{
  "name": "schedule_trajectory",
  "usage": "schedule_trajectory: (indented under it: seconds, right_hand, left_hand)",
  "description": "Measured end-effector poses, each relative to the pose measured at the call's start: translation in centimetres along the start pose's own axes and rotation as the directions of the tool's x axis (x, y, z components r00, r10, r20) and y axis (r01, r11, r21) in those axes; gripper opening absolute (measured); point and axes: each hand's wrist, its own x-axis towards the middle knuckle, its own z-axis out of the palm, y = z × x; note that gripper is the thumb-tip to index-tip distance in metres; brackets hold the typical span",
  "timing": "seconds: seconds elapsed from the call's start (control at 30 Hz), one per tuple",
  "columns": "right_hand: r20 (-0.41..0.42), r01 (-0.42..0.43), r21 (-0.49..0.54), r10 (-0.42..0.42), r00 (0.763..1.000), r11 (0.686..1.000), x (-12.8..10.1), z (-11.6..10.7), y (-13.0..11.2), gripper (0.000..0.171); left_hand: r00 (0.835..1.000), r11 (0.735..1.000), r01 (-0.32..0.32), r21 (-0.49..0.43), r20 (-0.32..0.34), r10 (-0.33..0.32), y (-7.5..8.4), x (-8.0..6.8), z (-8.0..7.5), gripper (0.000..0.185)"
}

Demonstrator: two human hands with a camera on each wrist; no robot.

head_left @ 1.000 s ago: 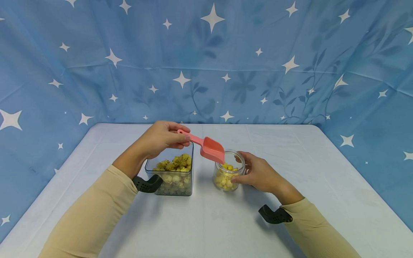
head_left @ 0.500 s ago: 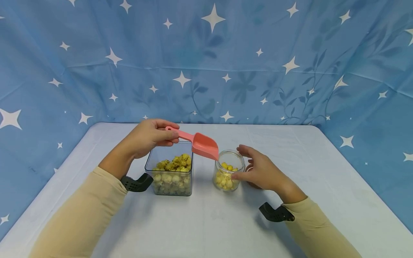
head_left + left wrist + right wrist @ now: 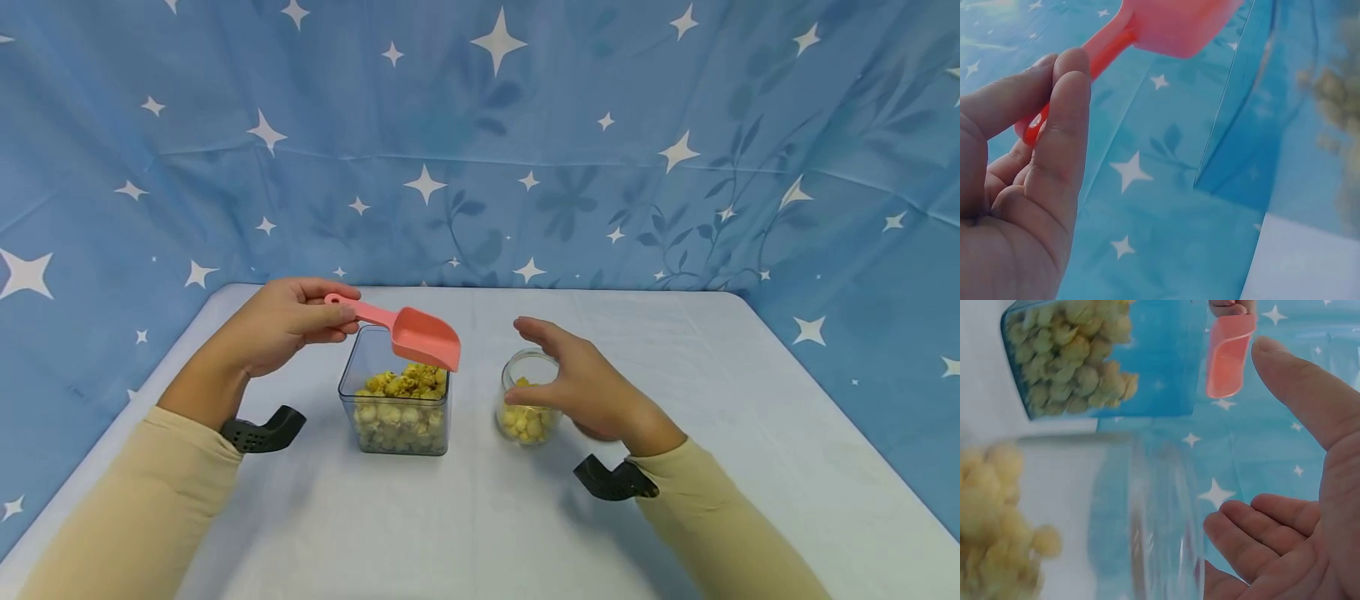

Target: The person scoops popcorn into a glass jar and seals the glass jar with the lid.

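My left hand (image 3: pixel 296 325) pinches the end of a pink scoop's handle between thumb and fingers. The pink scoop (image 3: pixel 425 337) points right, its bowl hovering over the right rim of a clear square container (image 3: pixel 401 427) that holds popcorn (image 3: pixel 405 382). In the left wrist view the scoop (image 3: pixel 1179 28) shows from below, its handle hole by the fingertips. My right hand (image 3: pixel 581 379) is spread, thumb and fingers wide apart, over a round glass jar (image 3: pixel 528 427). Some popcorn lies in the jar's lower part. The right wrist view shows the jar (image 3: pixel 1169 519) beside the open palm, nothing gripped.
A brownish round thing (image 3: pixel 594 432) lies behind the right hand, mostly hidden. Everything stands on a white-covered table (image 3: pixel 480 525). A blue curtain (image 3: pixel 480 150) with white stars hangs along the back and sides.
The left hand has carried the scoop leftward from the jar's mouth to over the square container. The right hand has let go of the jar, its fingers lifting and spreading above it.
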Motion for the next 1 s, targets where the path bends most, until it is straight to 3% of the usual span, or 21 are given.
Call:
schedule_trajectory:
  seconds: [0.1,0.2,0.4,0.57,0.73,1.0]
  right_hand:
    - [0.023,-0.017,0.085,0.015,1.0,0.996,0.4,0.5,-0.8,0.097]
    - [0.041,-0.032,0.102,0.028,0.999,0.994,0.9,1.1,-1.5,0.098]
    - [0.095,0.074,-0.043,-0.07,0.993,0.996,2.8,2.3,-2.7,0.1]
    - [0.154,0.14,-0.105,-0.123,0.98,0.985,4.3,3.5,-3.6,0.103]
    - [0.198,0.133,-0.16,-0.1,0.975,0.978,5.5,4.5,-4.0,0.107]
    - [0.219,0.086,-0.185,-0.045,0.975,0.979,5.9,4.9,-4.0,0.106]
  left_hand:
    - [1.0,0.999,-0.005,0.032,-0.006,0.005,-0.4,-0.5,-0.7,0.048]
    - [1.0,0.999,-0.005,0.048,-0.018,0.006,-0.8,-0.9,-1.5,0.051]
    - [0.999,0.997,-0.001,0.071,-0.052,0.004,-0.9,-1.8,-2.7,0.051]
    - [0.997,0.987,0.037,0.157,-0.069,-0.027,-0.6,-1.6,-2.7,0.051]
    - [0.996,0.964,0.077,0.256,-0.073,-0.06,-0.4,-1.3,-2.4,0.053]
    - [0.995,0.932,0.082,0.352,-0.075,-0.059,0.3,-1.3,-2.1,0.047]
